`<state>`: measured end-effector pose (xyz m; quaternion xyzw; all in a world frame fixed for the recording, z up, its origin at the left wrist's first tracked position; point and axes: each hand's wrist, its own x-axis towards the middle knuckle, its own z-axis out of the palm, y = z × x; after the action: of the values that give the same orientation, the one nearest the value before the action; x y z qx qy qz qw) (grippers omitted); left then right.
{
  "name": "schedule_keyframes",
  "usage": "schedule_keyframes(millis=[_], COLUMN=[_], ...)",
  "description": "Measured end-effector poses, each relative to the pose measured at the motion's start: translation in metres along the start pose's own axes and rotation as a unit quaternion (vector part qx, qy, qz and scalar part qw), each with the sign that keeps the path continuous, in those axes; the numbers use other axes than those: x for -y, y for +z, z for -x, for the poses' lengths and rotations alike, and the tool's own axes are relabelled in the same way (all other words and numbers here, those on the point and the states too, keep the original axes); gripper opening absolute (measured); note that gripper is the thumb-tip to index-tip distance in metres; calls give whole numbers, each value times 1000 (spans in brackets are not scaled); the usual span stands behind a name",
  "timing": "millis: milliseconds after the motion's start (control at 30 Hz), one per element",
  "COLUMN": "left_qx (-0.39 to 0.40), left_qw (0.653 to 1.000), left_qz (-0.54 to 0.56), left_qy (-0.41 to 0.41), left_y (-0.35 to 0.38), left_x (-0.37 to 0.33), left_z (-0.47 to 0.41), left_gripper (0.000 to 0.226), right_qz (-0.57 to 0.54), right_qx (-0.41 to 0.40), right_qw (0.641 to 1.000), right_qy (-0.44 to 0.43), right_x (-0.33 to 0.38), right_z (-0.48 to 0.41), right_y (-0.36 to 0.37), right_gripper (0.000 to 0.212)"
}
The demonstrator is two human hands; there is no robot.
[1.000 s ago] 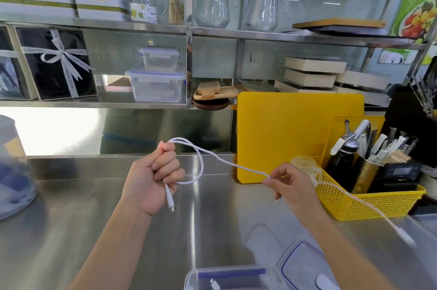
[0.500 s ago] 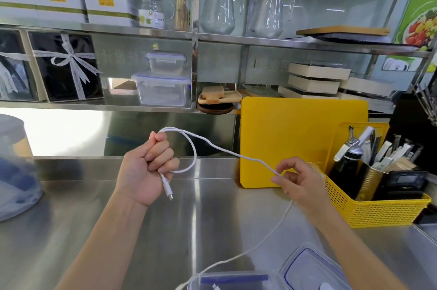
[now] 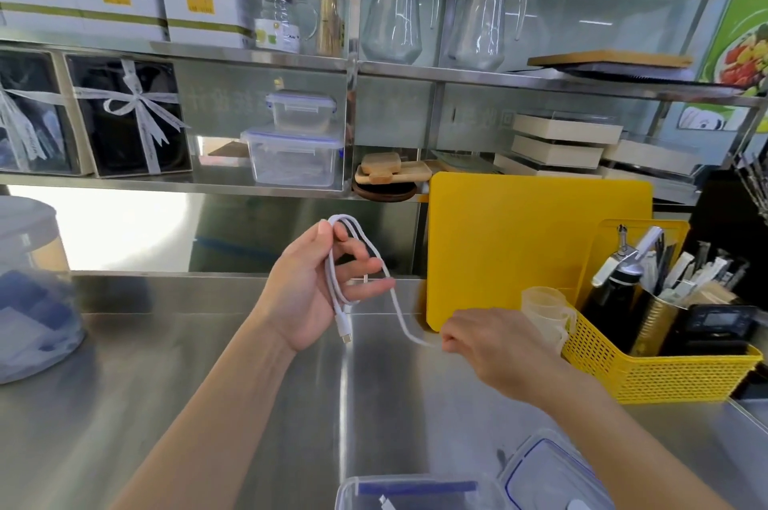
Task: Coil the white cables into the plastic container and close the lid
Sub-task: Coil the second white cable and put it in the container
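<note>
A white cable (image 3: 335, 281) hangs in loops from my left hand (image 3: 316, 285), raised above the steel counter; its plug dangles below my palm. The cable runs down and right to my right hand (image 3: 486, 347), which pinches it low near the counter. A clear plastic container (image 3: 415, 495) sits at the bottom edge of the view with another white plug inside. Its clear lid with a blue seal (image 3: 552, 472) lies beside it on the right.
A yellow cutting board (image 3: 536, 243) leans against the back wall. A yellow basket (image 3: 660, 368) with bottles and utensils stands at the right. A large clear tub (image 3: 29, 289) sits at the left. Shelves with jugs and boxes run above the steel counter (image 3: 166, 385).
My left hand has opened its fist and taken on a second loop of cable. My right hand has moved down and toward the left hand, shortening the free stretch.
</note>
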<state>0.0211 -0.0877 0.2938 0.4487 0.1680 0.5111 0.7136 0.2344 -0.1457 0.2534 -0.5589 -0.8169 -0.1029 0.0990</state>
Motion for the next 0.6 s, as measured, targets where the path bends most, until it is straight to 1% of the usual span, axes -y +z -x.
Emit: schedule_keyframes(millis=[100,200,233,267,333,433,500,533,600], left_qx=[11,23,32,46,85,131,146,151,163], left_qw=[998,994,991,987,980,972,970,969,965], left_qz=[-54,-102,-119,-134,-146,-154,-148,-137,-107], left_qy=[-17,-45,-56,-70,-103,-122,-128,-139,-174], left_y=[2,5,7,8,10,15,19,20,22], left_x=[10,20,23,26,32,39,44,46,49], left_z=[0,0,1,2,5,10,12,12,14], left_gripper=[35,32,32,31,30,31,29,27,28], right_qz=[-38,-62,-67,-73,-101,-140,-156,-154,-134], right_qx=[-5,-36,-46,-48,-54,-131,-162,-180,-225], right_qw=[997,991,990,991,992,981,974,972,965], right_qy=[-63,-114,-114,-98,-55,-22,-3,-3,-9], right_x=[26,44,49,51,47,39,34,33,27], right_z=[-1,-3,-4,-5,-8,-11,-12,-13,-13], right_y=[-16,-31,-37,-42,-45,-44,-39,-37,-36], right_gripper=[20,17,15,14,22,37,52,52,41])
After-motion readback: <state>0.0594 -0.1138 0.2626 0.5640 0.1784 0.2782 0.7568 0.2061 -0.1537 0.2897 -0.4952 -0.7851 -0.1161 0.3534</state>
